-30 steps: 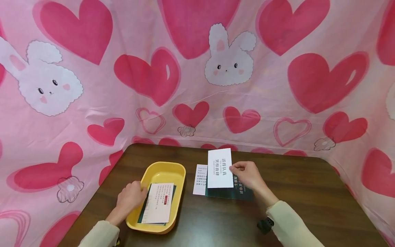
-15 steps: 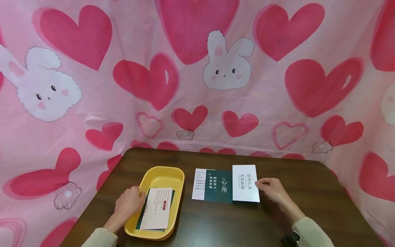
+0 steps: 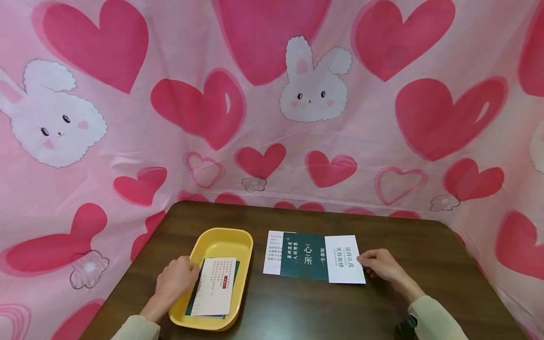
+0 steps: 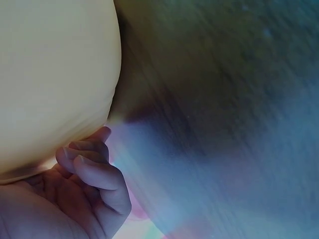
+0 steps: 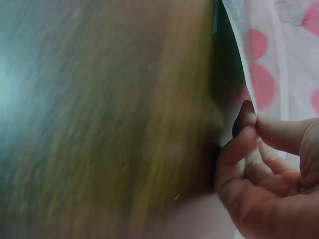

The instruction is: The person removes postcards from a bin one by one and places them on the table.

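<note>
In the head view, my left hand (image 3: 175, 279) grips the left rim of a yellow plastic tray (image 3: 222, 242). The left wrist view shows its fingers (image 4: 102, 174) curled beneath the tray's side (image 4: 55, 74). Inside the tray lies a pale card (image 3: 216, 283) with red and dark print, on top of a dark green one. My right hand (image 3: 386, 268) pinches the right edge of a white printed card (image 3: 343, 262) between thumb and fingertips. This card overlaps the end of a row: dark green cards (image 3: 302, 259) with white characters, then another white card (image 3: 272, 257) at the left.
A dark brown wooden table (image 3: 289, 307) carries everything. Pink cloth (image 3: 263, 118) with hearts and rabbits hangs behind the table and on both sides. A dark band (image 3: 406, 327) sits at the right wrist.
My right hand has carried the white card rightward and down, from over the green cards to the right end of the row. My left hand stays on the tray.
</note>
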### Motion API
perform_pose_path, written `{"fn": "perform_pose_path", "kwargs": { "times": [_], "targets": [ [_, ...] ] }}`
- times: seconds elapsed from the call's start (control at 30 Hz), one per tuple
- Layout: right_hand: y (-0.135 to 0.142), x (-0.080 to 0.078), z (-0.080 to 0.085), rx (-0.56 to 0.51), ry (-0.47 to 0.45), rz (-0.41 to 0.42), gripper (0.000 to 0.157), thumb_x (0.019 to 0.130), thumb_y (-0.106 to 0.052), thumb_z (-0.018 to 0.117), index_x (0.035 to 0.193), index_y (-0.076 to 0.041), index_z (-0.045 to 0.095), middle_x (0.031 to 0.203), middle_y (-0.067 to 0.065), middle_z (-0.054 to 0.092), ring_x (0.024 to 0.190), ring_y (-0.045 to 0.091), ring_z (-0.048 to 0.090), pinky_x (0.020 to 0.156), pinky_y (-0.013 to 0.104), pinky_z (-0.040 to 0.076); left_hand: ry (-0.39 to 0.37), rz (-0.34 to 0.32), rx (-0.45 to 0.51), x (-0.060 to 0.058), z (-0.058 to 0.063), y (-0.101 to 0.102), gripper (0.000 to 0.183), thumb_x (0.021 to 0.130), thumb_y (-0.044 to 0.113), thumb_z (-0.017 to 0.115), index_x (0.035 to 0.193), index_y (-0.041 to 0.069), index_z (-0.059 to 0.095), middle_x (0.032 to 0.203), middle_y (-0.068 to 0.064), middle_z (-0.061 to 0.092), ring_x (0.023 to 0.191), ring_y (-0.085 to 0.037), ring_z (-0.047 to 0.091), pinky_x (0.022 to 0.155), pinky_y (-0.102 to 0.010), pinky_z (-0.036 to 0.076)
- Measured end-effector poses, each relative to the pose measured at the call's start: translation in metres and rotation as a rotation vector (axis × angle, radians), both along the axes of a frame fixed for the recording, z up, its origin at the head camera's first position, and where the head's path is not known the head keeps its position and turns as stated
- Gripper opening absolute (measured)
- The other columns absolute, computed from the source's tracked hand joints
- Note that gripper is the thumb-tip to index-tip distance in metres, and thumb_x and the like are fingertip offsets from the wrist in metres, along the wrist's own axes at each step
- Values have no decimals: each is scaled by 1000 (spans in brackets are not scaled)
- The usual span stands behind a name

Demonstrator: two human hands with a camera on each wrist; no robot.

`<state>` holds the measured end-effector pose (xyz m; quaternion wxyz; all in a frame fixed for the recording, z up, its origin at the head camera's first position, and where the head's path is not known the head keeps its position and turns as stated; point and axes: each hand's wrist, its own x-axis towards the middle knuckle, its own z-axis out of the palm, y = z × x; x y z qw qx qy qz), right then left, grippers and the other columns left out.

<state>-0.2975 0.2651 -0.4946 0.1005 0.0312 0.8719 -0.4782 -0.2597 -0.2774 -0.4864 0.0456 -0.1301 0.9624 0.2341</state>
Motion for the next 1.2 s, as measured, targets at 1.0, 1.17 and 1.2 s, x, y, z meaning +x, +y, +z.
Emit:
{"fn": "perform_pose_path", "kwargs": {
  "times": [1.0, 1.17, 1.2],
  "targets": [
    [13, 1, -10, 66, 42, 94, 23, 101, -15, 70, 83, -1, 67, 65, 4, 59, 53, 17, 53, 51, 31, 51, 9, -26, 23, 2, -3, 6, 23, 101, 19, 65, 100, -4, 63, 72, -9, 54, 59, -22, 54, 57, -30, 51],
    [9, -2, -11, 57, 53, 117, 24, 101, -17, 70, 83, -2, 67, 65, 4, 59, 53, 16, 53, 51, 30, 51, 3, -29, 3, 2, 2, 1, 22, 100, 17, 64, 97, -4, 63, 71, -10, 53, 58, -22, 55, 57, -32, 50],
    [9, -2, -11, 59, 55, 119, 24, 101, -17, 70, 83, -2, 67, 65, 4, 59, 52, 16, 53, 51, 30, 51, 0, -29, 1, 2, 4, 0, 21, 99, 17, 64, 95, -4, 63, 71, -10, 53, 59, -23, 55, 57, -32, 50]
  ]
}}
